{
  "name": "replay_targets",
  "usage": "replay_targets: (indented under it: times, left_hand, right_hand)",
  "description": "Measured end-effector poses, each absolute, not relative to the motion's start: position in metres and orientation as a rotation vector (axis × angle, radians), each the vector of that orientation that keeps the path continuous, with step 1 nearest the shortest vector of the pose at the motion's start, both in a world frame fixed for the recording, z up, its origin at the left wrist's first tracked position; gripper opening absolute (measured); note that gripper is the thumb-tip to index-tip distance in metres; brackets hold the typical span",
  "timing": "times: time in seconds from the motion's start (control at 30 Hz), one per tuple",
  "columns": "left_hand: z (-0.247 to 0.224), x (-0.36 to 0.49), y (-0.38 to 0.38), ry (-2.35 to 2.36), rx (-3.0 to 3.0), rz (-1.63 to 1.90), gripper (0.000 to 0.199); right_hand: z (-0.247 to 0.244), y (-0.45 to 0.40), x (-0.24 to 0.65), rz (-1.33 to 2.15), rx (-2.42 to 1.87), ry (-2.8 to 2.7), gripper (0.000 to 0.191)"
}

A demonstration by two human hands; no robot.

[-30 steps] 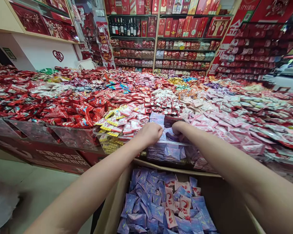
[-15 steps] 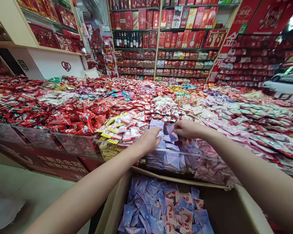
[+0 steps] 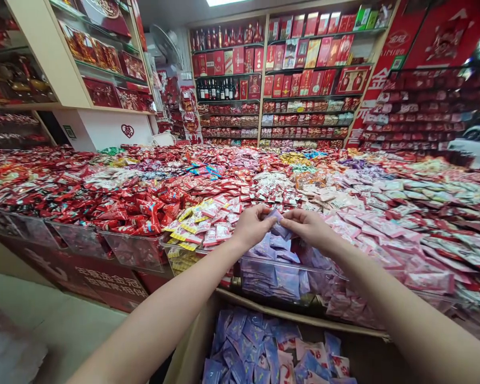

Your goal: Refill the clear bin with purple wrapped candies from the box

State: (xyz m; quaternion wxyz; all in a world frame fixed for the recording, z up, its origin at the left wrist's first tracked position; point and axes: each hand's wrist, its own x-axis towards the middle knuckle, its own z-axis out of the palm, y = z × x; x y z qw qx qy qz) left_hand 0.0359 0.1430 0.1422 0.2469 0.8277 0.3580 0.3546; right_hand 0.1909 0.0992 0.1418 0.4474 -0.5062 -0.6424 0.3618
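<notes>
Above a clear bin of stacked purple packets, my left hand and my right hand meet at a small purple packet. Both hands pinch it between thumb and fingers, one at each side. More purple packets lie just below my fingers, inside the bin. Nearest to me stands an open cardboard box holding loose purple packets and pink packets with red print.
Yellow-and-white packets and red packets fill bins to the left. Pink packets lie to the right. Shelves of boxes and bottles stand behind. A heap of white material is at lower left.
The view has tilted up a little. My hands have come together, and my left hand has moved from the stacked packets to the packet at my right hand.
</notes>
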Motion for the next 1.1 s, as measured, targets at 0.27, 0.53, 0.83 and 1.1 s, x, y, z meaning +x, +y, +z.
replay_targets:
  times: [0.27, 0.53, 0.83, 1.1]
  left_hand:
    - [0.147, 0.022, 0.14, 0.984, 2.709, 0.412, 0.011]
    - [0.157, 0.022, 0.134, 1.0, 2.915, -0.009, 0.018]
    - [0.156, 0.004, 0.14, 0.873, 2.999, -0.052, 0.019]
    - [0.147, -0.002, 0.145, 0.817, 3.044, -0.045, 0.012]
  right_hand:
    - [0.134, 0.113, 0.189, 0.958, -1.577, -1.204, 0.01]
    - [0.137, 0.107, 0.158, 1.547, -1.658, -0.915, 0.012]
    - [0.125, 0.104, 0.157, 1.187, -1.573, -1.129, 0.018]
    - [0.113, 0.13, 0.172, 0.562, -1.713, -1.533, 0.018]
